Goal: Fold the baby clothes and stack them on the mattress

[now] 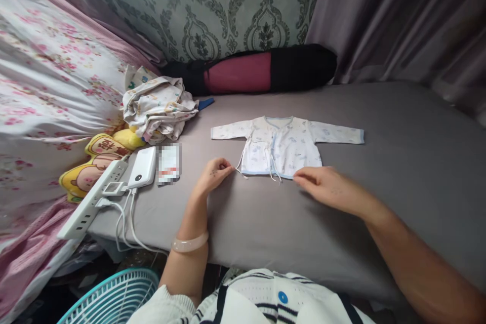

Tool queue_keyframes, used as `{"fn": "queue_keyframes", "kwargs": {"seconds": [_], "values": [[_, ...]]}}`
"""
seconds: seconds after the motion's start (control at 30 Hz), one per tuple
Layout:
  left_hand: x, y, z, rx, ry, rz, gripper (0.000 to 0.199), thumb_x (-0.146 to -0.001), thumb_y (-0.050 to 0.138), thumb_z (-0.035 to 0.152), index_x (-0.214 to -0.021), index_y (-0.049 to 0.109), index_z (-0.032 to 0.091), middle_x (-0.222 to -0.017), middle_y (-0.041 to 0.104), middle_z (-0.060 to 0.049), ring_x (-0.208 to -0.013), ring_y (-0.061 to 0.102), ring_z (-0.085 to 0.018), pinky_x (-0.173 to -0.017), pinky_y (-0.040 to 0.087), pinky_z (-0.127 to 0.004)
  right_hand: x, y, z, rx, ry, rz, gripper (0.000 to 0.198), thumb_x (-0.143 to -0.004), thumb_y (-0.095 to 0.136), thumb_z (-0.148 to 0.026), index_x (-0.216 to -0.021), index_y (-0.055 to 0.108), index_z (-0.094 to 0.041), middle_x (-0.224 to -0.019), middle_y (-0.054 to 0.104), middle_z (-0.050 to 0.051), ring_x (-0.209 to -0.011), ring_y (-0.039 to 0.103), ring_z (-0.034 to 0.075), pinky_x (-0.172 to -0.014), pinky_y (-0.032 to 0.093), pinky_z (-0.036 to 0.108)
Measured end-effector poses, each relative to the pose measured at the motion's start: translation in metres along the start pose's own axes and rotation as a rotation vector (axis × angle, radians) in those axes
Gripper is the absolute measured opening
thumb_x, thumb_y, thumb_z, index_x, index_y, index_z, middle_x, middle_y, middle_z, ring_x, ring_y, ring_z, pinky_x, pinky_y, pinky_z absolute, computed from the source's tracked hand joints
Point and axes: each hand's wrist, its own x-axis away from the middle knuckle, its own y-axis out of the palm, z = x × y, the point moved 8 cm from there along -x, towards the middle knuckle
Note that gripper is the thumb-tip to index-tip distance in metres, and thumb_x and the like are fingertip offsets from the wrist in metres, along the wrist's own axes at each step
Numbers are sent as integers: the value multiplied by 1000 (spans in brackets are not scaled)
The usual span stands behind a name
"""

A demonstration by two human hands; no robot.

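Observation:
A white baby shirt [288, 149] with pale blue trim and a small print lies flat on the grey sheet, both sleeves stretched out sideways. Its front ties hang loose past the bottom hem. My left hand [215, 174] is just off the shirt's lower left corner, thumb and forefinger pinched at a thin white tie string [239, 163] from that side. At the lower right, my right hand [326, 187] has its fingers closed on the blue-edged hem, hiding that corner.
Left on the bed are a crumpled printed cloth [161, 106], a yellow plush toy [83, 174], a power strip [93, 202], a white power bank [142, 167] with cables and a blurred packet [169, 164]. A long black-and-red bag [239, 73] lies along the wall. A turquoise fan [117, 296] stands below.

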Motion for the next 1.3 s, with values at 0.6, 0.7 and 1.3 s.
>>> {"fn": "queue_keyframes", "kwargs": {"seconds": [0.6,0.7,1.3], "values": [[-41,-5,70,284,279,273,26,-81,60,41,-92,58,18,-84,64,-3,-72,64,-14,-63,51,-24,8,14,47,81,225,-315,32,-76,52,-26,-44,50,-20,-46,58,3,-42,54,14,-49,34,25],[-40,23,100,67,426,184,25,-83,60,37,-102,59,20,-106,60,-7,-77,63,-13,-66,52,-25,10,13,59,34,220,-336,27,-72,53,-26,-46,53,-19,-47,60,3,-43,55,14,-48,36,24],[-9,150,151,-498,721,-166,18,-92,46,28,-102,59,20,-113,60,-11,-115,51,-26,-100,42,-44,-43,-36,121,-54,241,485,25,-85,51,-26,-100,70,-19,-100,70,7,-87,64,20,-82,49,31]]}}
